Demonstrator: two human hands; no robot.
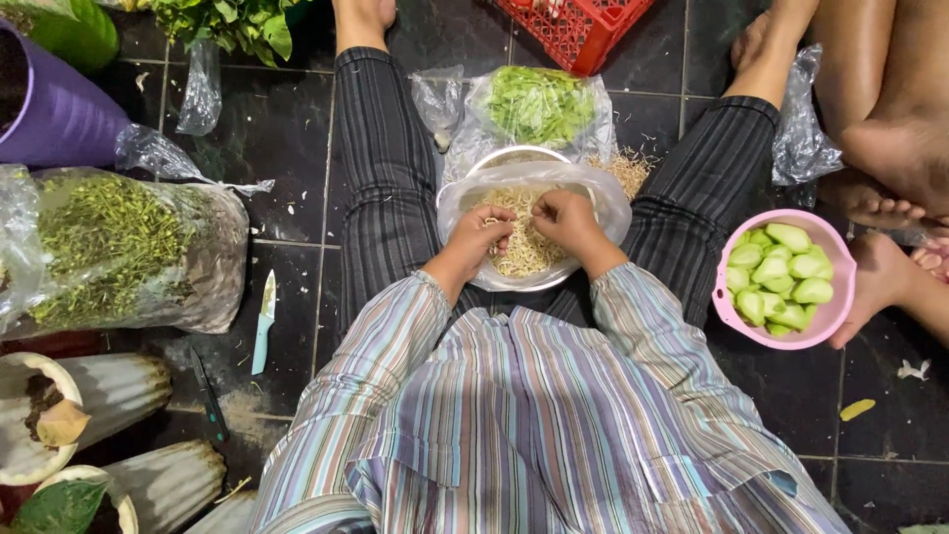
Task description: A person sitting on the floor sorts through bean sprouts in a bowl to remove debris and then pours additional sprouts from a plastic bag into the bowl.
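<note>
Striped shirt (514,425): nearest the camera, one shirt in grey, mauve and brown stripes, filling the lower middle of the view.
Left hand (481,240): over the bowl, fingers curled in and pinched on a few pale sprouts.
Right hand (565,220): just beside the left, almost touching it, fingers bent and closed on sprouts too; what exactly lies between the fingertips is too small to tell.
Bean sprouts (524,252): one pale heap lying in the bowl under both hands.
Bowl (603,203): one round bowl lined with clear plastic, on the floor between the person's two legs.
Trousers (381,168): two dark striped legs spread either side of the bowl.
Discarded bits (628,170): one small pale pile on the floor at the bowl's far right rim.
Bag of green pieces (539,104): one clear bag just beyond the bowl.
Red basket (573,30): one, at the top edge.
Pink bowl (828,311): one, right of the person, holding about a dozen pale green cut pieces; another person's hand (875,287) touches its right side.
Knives: two on the dark tiles at left, a pale-handled knife (263,321) and a dark-handled knife (210,396).
Large bag of greens (119,252): one clear bag, far left.
Purple tub (59,114): one, upper left.
White ribbed pots (109,396): three counted at lower left, the third partly cut off.
</note>
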